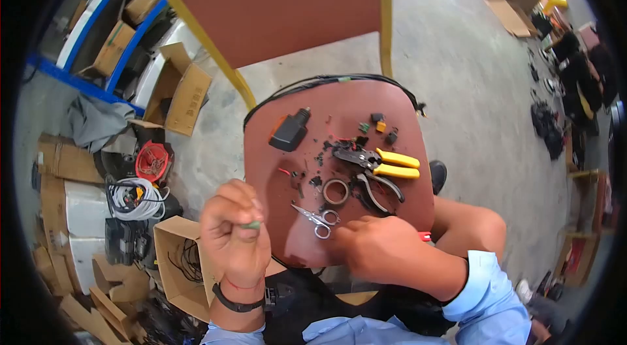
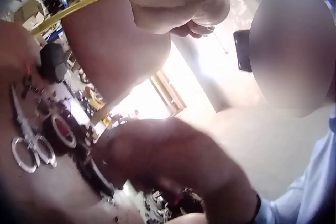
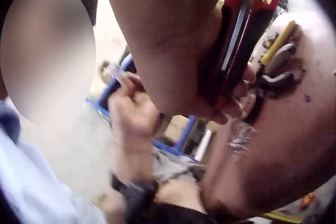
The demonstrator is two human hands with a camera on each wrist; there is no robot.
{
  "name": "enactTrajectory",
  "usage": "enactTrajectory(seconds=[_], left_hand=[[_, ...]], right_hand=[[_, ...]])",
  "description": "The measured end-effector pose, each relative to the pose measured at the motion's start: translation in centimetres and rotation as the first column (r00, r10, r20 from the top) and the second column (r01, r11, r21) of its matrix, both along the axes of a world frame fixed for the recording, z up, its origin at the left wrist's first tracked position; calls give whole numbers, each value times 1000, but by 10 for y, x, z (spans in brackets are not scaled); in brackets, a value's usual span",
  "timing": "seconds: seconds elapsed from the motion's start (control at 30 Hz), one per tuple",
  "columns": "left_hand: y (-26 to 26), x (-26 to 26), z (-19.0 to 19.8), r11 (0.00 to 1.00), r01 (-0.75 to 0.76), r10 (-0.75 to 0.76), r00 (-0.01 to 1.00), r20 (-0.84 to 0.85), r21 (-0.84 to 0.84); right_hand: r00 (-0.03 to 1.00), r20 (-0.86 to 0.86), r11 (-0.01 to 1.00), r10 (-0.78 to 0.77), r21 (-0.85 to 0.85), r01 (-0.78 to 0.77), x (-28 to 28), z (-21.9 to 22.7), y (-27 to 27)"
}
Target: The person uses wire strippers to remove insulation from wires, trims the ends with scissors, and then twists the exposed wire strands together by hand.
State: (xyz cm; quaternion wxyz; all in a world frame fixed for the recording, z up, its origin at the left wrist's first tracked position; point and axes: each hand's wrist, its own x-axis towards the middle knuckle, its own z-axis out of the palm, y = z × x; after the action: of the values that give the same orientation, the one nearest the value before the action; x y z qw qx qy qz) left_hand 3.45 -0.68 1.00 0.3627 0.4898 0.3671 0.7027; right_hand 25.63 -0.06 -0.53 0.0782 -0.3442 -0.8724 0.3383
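The left hand (image 1: 235,234) is raised at the seat's left front edge, pinching a small green piece (image 1: 250,225) between thumb and fingers. Curled fingers of the right hand (image 3: 184,71) grip a red and black folding-type tool (image 3: 239,45); in the head view only a red end (image 1: 424,236) shows by that hand (image 1: 385,247). Silver scissors (image 1: 315,219) lie just left of the right hand on the brown chair seat (image 1: 287,198). Beyond them are a roll of tape (image 1: 336,192), dark-handled pliers (image 1: 379,195) and yellow-handled wire strippers (image 1: 397,165).
A black and orange device (image 1: 290,131), small connectors (image 1: 380,125) and dark scraps lie farther back on the seat. Black cable (image 1: 300,86) runs along its rear edge, before the backrest (image 1: 274,5). An open cardboard box (image 1: 171,240) stands left of the left hand.
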Motion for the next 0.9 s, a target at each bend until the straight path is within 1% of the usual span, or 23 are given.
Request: enactTrajectory(seconds=[0.1, 0.13, 0.23, 0.33, 0.43, 0.53, 0.63, 0.73, 0.83, 0.9], left_hand=[[-3, -1, -6, 993, 84, -84, 996, 6, -85], [-4, 1, -2, 982, 129, -127, 992, 20, -136], [-2, 1, -1, 965, 195, -194, 981, 24, -174], [-4, -5, -9, 932, 323, -330, 944, -15, -166], [-2, -3, -7, 920, 321, -356, 924, -141, -223], [-1, -1, -7, 933, 256, -313, 925, -216, -254], [-2, -2, -7, 929, 254, -314, 926, -211, -268], [-9, 6, -5, 906, 254, -270, 963, 2, -338], [-10, 8, -6, 903, 251, -238, 968, 79, -350], [-12, 8, -2, 888, 251, -239, 968, 81, -385]], right_hand=[[982, -81, 983, -173, 54, 178, 5, 14, 18], [963, -169, 974, -212, 49, 223, 3, 19, 21], [873, -430, 971, -230, -40, 236, -2, 28, 26], [756, -577, 946, -308, -267, 181, -9, 37, 25], [605, -660, 877, -444, -460, 142, -21, 35, 25], [684, -656, 944, -319, -280, 173, -22, 33, 35], [673, -691, 964, -264, -189, 185, -24, 27, 40], [712, -664, 974, -228, -156, 167, -22, 33, 41], [731, -654, 981, -194, -146, 129, -21, 31, 42], [731, -651, 978, -204, -161, 130, -22, 31, 41]])
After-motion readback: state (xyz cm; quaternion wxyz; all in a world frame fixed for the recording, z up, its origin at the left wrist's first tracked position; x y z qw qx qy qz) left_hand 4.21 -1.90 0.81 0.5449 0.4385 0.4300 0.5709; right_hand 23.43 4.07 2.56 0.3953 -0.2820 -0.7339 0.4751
